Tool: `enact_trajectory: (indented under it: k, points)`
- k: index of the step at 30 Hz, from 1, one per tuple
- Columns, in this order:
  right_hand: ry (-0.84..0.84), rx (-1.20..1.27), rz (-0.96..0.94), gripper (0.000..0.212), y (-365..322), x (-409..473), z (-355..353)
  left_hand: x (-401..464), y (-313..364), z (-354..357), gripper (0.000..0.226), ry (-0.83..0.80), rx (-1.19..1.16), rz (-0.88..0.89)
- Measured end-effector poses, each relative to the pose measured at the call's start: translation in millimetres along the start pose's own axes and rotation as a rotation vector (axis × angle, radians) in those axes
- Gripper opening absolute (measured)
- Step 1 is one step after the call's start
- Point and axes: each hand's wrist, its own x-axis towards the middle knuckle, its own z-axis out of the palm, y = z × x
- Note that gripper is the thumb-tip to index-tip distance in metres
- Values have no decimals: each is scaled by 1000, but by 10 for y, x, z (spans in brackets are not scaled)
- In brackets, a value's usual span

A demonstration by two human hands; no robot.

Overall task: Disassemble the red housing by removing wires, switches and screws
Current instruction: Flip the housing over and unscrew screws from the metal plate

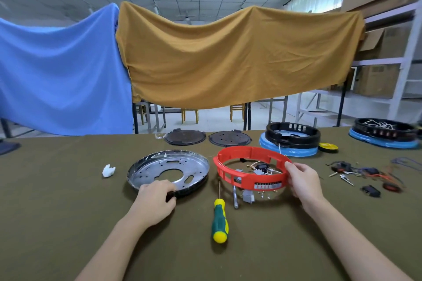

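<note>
In the head view, the red housing (250, 170) is sitting right of centre on the table (57, 201), tilted, its far rim lifted and its near labelled wall low. The right hand (302, 180) is gripping its right wall, thumb over the top edge, fingers curling round the outside. Inside the ring, white wires (268, 170) and a black switch (262, 166) are hanging loose; grey connectors (248, 196) are dangling below the near wall. The left hand (157, 198) is closing its fingers on the near rim of the metal pan (169, 172), just left of the housing. A screwdriver (219, 221) is lying between the two forearms, toward the near edge, its tip pointing at the housing

The housing looks like thin moulded plastic: light, and, being an open ring with slots cut in it, likely flexing if squeezed across. Holding it by a solid stretch of wall, as the right hand is doing, seems safest. The wires are thin and limp, so they are probably better pulled at the connectors than along their length, and the switch likely needs pressing out from its clips
</note>
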Motion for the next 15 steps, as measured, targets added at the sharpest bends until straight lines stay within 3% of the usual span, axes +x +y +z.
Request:
enact_trajectory:
  k: [7,15]
  points:
    - [-10,-23,-33,45,25,-35,14,-75,156,-9,13,32,23,3]
    - [135,-169,-243,21,-55,-220,40,-85,161,10,11,100,-88,-11]
